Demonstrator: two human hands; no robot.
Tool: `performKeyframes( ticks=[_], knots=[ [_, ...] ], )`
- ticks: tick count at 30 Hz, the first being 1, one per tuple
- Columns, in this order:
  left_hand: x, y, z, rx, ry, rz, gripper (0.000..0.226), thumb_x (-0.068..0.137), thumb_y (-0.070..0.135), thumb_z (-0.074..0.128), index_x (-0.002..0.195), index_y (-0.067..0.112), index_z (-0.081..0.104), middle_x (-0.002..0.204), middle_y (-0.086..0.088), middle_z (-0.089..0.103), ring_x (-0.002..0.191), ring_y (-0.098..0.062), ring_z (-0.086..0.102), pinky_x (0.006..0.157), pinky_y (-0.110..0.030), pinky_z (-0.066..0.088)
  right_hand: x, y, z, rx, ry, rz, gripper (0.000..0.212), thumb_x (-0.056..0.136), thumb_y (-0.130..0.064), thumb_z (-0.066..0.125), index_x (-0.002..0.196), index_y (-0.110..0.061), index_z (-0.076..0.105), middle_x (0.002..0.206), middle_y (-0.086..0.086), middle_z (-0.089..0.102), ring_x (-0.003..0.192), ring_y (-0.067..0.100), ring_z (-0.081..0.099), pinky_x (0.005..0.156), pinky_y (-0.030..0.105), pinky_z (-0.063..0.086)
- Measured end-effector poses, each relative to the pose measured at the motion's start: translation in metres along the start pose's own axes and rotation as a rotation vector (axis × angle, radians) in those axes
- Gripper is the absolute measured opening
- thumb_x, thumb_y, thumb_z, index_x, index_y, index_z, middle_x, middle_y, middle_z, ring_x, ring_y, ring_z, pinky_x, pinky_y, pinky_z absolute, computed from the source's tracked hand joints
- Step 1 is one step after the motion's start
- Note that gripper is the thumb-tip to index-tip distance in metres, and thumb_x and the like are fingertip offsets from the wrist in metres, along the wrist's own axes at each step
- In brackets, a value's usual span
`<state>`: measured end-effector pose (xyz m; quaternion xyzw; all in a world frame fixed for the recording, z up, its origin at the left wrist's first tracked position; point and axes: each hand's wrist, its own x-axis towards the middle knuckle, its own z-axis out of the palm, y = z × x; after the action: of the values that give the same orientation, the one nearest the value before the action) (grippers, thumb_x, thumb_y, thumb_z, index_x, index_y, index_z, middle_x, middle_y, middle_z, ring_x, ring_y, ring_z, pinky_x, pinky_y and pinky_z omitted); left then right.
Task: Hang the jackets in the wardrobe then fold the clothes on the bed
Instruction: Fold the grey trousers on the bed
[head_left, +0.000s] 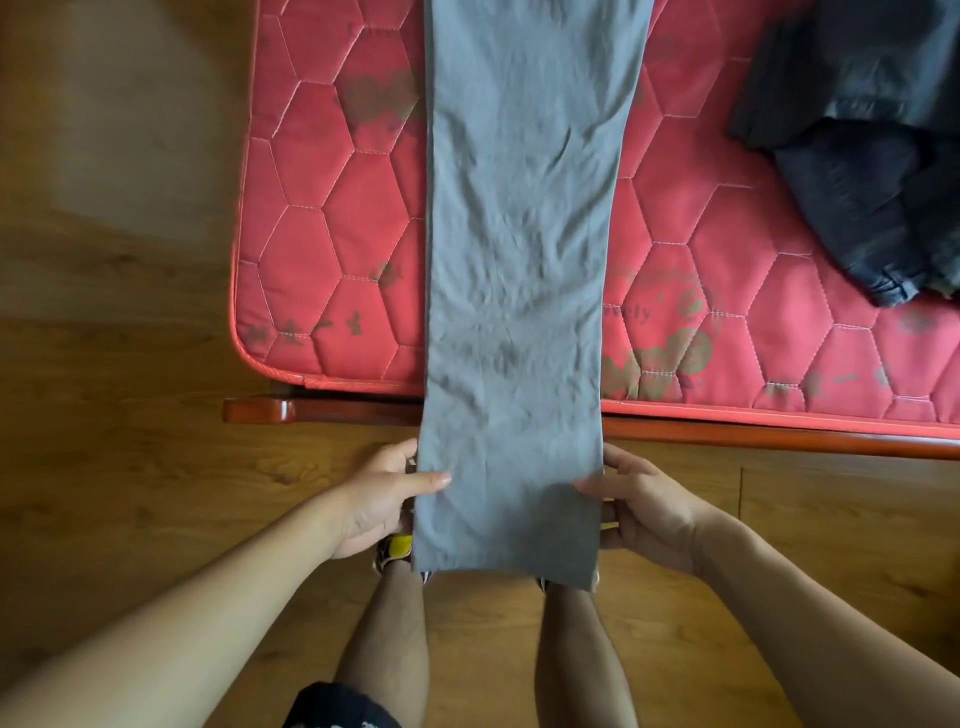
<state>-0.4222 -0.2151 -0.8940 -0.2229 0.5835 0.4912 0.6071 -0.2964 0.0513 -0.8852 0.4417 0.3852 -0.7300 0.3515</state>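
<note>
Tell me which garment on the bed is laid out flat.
The grey garment, stretched down the middle; the dark clothes at right lie crumpled.

Soft even daylight, faint shadows, wide-angle edge bending, mild blur.

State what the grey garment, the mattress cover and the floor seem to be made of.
The grey garment: thin woven cloth, matte, probably cotton or a blend; it shows fine creases. The mattress cover: red quilted fabric, stitched in hexagons. The floor: wood or wood-look laminate, smooth, with grain and plank seams.
</note>
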Motion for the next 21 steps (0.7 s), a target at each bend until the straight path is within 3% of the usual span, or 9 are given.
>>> performKeyframes(
  ticks=[3, 5, 7, 9, 11, 14, 16, 18, 21],
  knots=[
    [-0.006, -0.006, 0.005, 0.095, 0.087, 0.069, 0.044, 0.095, -0.001, 0.064, 0.135, 0.017, 0.056, 0.117, -0.006, 0.075, 0.113, -0.021, 0.070, 0.083, -0.024, 0.058, -0.003, 0.010, 0.008, -0.064, 0.189, -0.106, 0.046, 0.093, 0.005, 0.063, 0.128, -0.026, 0.060, 0.114, 0.023, 0.071, 0.097, 0.038, 0.074, 0.074, 0.050, 0.062],
    [-0.012, -0.009, 0.007, 0.085, 0.165, 0.112, 0.063, 0.095, 0.004, 0.067, 0.145, 0.035, 0.044, 0.117, -0.008, 0.074, 0.109, -0.020, 0.071, 0.089, -0.031, 0.058, -0.006, 0.016, 0.012, -0.093, 0.265, -0.186, 0.064, 0.094, 0.005, 0.062, 0.135, -0.043, 0.051, 0.102, 0.028, 0.071, 0.086, 0.041, 0.074, 0.067, 0.045, 0.061],
    [-0.018, -0.005, 0.006, 0.074, 0.170, 0.142, 0.071, 0.095, 0.006, 0.068, 0.145, 0.047, 0.041, 0.119, -0.009, 0.073, 0.112, -0.021, 0.070, 0.098, -0.039, 0.055, -0.013, 0.014, 0.018, -0.106, 0.274, -0.214, 0.059, 0.095, 0.004, 0.057, 0.128, -0.044, 0.060, 0.097, 0.031, 0.069, 0.081, 0.043, 0.071, 0.065, 0.041, 0.060],
    [-0.029, 0.012, 0.004, 0.151, 0.122, 0.183, 0.044, 0.096, 0.008, 0.066, 0.130, 0.037, 0.062, 0.114, -0.004, 0.075, 0.115, -0.025, 0.068, 0.096, -0.034, 0.054, -0.026, -0.006, 0.025, -0.052, 0.237, -0.190, 0.031, 0.096, 0.001, 0.055, 0.103, -0.021, 0.076, 0.093, 0.022, 0.070, 0.072, 0.029, 0.069, 0.057, 0.034, 0.055],
    [-0.041, 0.049, 0.002, 0.241, 0.105, 0.238, 0.018, 0.095, 0.017, 0.065, 0.106, 0.026, 0.077, 0.109, 0.005, 0.076, 0.116, -0.018, 0.065, 0.090, -0.027, 0.049, -0.037, -0.039, 0.029, 0.021, 0.127, -0.202, 0.017, 0.091, -0.008, 0.061, 0.086, -0.010, 0.077, 0.089, 0.017, 0.067, 0.074, 0.026, 0.064, 0.061, 0.032, 0.049],
    [-0.039, 0.133, -0.009, 0.160, 0.003, 0.301, 0.025, 0.097, 0.019, 0.052, 0.103, 0.008, 0.074, 0.094, -0.003, 0.076, 0.085, -0.014, 0.072, 0.065, -0.021, 0.053, -0.043, -0.119, 0.031, 0.081, 0.037, -0.321, 0.020, 0.083, -0.020, 0.060, 0.085, -0.006, 0.075, 0.083, 0.018, 0.065, 0.067, 0.027, 0.063, 0.056, 0.028, 0.050],
    [-0.022, 0.193, -0.010, 0.068, -0.017, 0.359, 0.018, 0.093, 0.027, 0.050, 0.090, 0.015, 0.063, 0.068, -0.003, 0.061, 0.055, -0.013, 0.052, 0.055, -0.024, 0.043, -0.031, -0.181, 0.030, 0.029, 0.107, -0.416, 0.041, 0.098, -0.031, 0.043, 0.074, -0.015, 0.072, 0.066, 0.014, 0.062, 0.051, 0.022, 0.055, 0.044, 0.022, 0.042],
    [0.011, 0.236, -0.012, 0.117, 0.155, 0.376, 0.021, 0.097, 0.038, 0.047, 0.082, 0.024, 0.054, 0.068, 0.004, 0.048, 0.054, -0.009, 0.035, 0.058, -0.026, 0.031, 0.001, -0.232, 0.022, -0.247, 0.338, -0.488, 0.057, 0.100, -0.061, 0.036, 0.077, -0.021, 0.069, 0.062, 0.007, 0.057, 0.050, 0.019, 0.048, 0.047, 0.022, 0.037],
    [0.061, 0.248, -0.018, 0.225, 0.215, 0.317, 0.040, 0.100, 0.059, 0.040, 0.098, 0.026, 0.064, 0.095, 0.004, 0.061, 0.077, -0.011, 0.053, 0.073, -0.028, 0.041, 0.052, -0.255, 0.005, -0.562, 0.555, -0.420, 0.086, 0.082, -0.090, 0.030, 0.106, -0.018, 0.071, 0.088, -0.002, 0.062, 0.081, 0.021, 0.057, 0.078, 0.036, 0.052]
  ],
)
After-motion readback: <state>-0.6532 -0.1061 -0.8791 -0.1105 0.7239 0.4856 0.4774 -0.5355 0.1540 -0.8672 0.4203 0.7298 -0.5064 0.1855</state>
